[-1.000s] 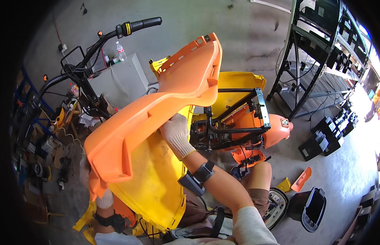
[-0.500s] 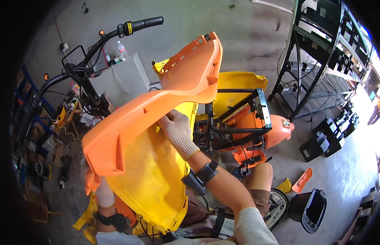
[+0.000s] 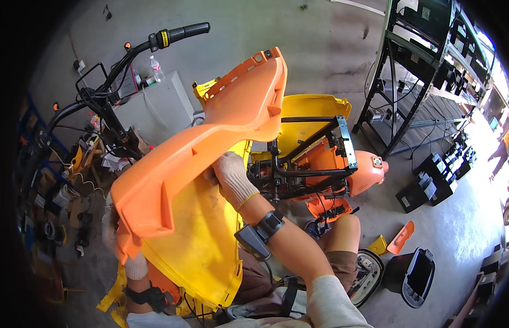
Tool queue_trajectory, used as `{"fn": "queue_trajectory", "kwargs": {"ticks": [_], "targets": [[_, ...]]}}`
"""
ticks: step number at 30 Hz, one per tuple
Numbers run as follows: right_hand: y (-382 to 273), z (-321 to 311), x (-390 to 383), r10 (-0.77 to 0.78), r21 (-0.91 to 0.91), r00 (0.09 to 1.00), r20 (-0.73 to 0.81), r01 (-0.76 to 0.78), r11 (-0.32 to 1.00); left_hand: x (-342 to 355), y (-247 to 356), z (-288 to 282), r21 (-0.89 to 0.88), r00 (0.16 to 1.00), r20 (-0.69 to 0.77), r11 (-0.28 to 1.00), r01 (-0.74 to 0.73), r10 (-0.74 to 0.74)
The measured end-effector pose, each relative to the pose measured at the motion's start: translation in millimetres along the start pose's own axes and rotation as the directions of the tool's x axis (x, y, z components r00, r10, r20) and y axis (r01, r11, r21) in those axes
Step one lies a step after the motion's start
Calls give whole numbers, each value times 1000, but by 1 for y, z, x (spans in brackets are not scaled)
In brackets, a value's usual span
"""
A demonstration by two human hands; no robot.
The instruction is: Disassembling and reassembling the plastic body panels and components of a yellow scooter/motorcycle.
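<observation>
A long, curved orange plastic body panel [image 3: 156, 169] lies across a larger yellow panel [image 3: 202, 235] in front of me. My right hand [image 3: 231, 176], in a pale knit glove, is closed at the orange panel's lower edge, with its fingertips partly tucked beneath that edge. Low on the left, my gloved left hand [image 3: 137, 268] is behind the orange panel's near end and seems to grip it. Most of its fingers are hidden or blurred. Both wrists wear dark strapped devices.
A black handlebar [image 3: 120, 65] rises at left. Behind the panels stands a black frame [image 3: 314, 172] with orange and yellow bodywork. Metal shelving [image 3: 402, 98] and black boxes [image 3: 429, 186] are at right. A black bin-like container [image 3: 416, 279] and small plastic pieces [image 3: 401, 236] lie on the floor.
The whole view has shifted a little, moving the background slightly left. The orange panel's far end sits a bit lower in the picture, and both hands remain at the panel.
</observation>
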State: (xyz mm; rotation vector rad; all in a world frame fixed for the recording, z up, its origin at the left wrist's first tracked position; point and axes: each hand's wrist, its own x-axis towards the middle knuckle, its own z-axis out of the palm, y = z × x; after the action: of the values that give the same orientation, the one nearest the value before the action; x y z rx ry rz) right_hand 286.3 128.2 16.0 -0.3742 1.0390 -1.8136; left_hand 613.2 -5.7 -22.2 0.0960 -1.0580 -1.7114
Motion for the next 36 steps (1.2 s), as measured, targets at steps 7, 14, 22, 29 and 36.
{"fn": "queue_trajectory", "kwargs": {"ticks": [7, 14, 22, 29, 36], "targets": [[16, 3, 1, -487, -604, 864, -131, 320, 730, -9, 2, 11, -56, 996, 87, 998, 18, -13], [30, -14, 18, -414, -337, 910, 7, 392, 856, -23, -3, 39, 32, 998, -68, 999, 10, -7], [7, -5, -5, -108, 138, 993, -48, 114, 984, -21, -6, -19, -72, 993, 119, 997, 35, -26], [-3, -1, -20, 12, 148, 1000, -27, -8, 989, -18, 3, -49, -293, 999, -27, 956, 18, -27], [22, -2, -13, -47, 256, 995, -91, 69, 964, -23, -9, 33, 105, 995, -103, 994, 22, -11]]}}
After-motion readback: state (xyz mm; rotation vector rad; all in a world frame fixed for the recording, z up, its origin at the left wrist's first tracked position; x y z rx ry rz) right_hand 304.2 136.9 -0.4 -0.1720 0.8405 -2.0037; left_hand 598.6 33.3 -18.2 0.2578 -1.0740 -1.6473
